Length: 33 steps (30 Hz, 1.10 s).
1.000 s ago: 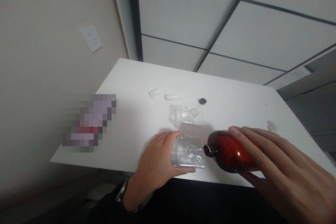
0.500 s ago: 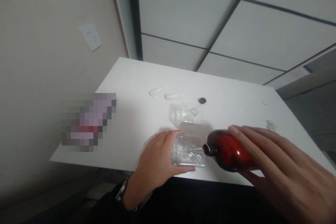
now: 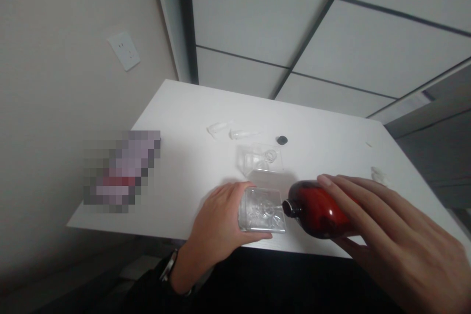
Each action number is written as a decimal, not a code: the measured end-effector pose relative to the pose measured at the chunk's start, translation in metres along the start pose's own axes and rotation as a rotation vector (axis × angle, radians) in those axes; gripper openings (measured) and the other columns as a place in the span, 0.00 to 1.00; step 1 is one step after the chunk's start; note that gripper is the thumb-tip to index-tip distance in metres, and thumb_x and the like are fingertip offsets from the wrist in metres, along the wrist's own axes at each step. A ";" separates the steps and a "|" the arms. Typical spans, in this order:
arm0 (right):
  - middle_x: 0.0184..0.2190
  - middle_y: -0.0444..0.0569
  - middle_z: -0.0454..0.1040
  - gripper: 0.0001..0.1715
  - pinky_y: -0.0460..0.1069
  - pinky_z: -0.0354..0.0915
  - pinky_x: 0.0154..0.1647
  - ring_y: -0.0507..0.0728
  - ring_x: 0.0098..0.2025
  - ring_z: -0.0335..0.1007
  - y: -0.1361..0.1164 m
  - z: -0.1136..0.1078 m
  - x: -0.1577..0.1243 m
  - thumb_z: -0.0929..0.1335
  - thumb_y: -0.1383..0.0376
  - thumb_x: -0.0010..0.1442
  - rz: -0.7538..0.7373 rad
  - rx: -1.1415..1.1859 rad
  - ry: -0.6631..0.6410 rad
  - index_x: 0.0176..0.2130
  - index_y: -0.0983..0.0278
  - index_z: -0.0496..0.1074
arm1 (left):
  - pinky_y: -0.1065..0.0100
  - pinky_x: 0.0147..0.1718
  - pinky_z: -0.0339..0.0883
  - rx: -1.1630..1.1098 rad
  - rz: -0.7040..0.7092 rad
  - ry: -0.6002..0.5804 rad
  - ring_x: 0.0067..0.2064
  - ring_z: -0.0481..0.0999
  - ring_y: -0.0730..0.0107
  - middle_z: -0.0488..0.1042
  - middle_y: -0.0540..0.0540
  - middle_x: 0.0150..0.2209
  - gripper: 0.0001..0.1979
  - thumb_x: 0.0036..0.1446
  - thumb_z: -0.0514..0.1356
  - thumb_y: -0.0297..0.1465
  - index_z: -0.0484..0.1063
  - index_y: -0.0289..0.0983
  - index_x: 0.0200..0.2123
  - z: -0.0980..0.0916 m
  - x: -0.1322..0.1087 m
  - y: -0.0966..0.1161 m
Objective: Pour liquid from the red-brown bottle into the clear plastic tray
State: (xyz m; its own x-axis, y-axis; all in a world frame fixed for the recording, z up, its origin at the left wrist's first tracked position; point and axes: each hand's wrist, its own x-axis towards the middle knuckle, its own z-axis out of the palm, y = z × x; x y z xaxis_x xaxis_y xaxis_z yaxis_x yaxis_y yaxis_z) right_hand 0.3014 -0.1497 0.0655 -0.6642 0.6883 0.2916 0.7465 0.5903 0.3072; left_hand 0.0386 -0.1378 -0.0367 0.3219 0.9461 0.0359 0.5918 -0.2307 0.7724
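My left hand is wrapped round a small clear square bottle near the front edge of the white table. A dark red bottle is held in my right hand, tipped sideways. Its black neck points left and sits just at the clear bottle's top right corner. My right fingers lie along the red bottle's upper side, and the hand covers its base. I cannot make out any liquid passing between the two.
A second clear square bottle stands just behind. Farther back lie two small clear plastic pieces and a black cap. A crumpled white scrap lies at the right edge. A blurred patch sits at the left.
Nothing has moved between the hands and bottles; the view has only shifted slightly, and the red bottle's neck stays at the clear bottle's top.
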 end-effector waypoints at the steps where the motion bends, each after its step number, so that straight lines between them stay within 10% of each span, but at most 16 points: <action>1: 0.59 0.58 0.77 0.46 0.57 0.70 0.52 0.67 0.57 0.73 0.000 0.000 0.000 0.65 0.75 0.71 0.000 0.001 -0.003 0.80 0.65 0.46 | 0.38 0.59 0.73 0.001 -0.002 -0.001 0.58 0.80 0.40 0.80 0.36 0.57 0.43 0.45 0.82 0.46 0.70 0.39 0.60 0.000 0.000 0.000; 33: 0.60 0.58 0.76 0.45 0.58 0.67 0.56 0.68 0.57 0.72 -0.002 0.004 0.001 0.64 0.74 0.71 -0.006 0.026 -0.007 0.80 0.65 0.46 | 0.39 0.60 0.74 0.017 -0.019 -0.003 0.58 0.80 0.40 0.80 0.36 0.57 0.44 0.43 0.82 0.46 0.71 0.38 0.59 -0.001 0.000 0.002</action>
State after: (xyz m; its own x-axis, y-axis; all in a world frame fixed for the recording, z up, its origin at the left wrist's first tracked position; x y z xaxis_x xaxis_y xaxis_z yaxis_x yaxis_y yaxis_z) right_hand 0.2995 -0.1482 0.0618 -0.6685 0.6875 0.2837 0.7433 0.6052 0.2850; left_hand 0.0393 -0.1378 -0.0350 0.3126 0.9497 0.0196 0.6104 -0.2166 0.7619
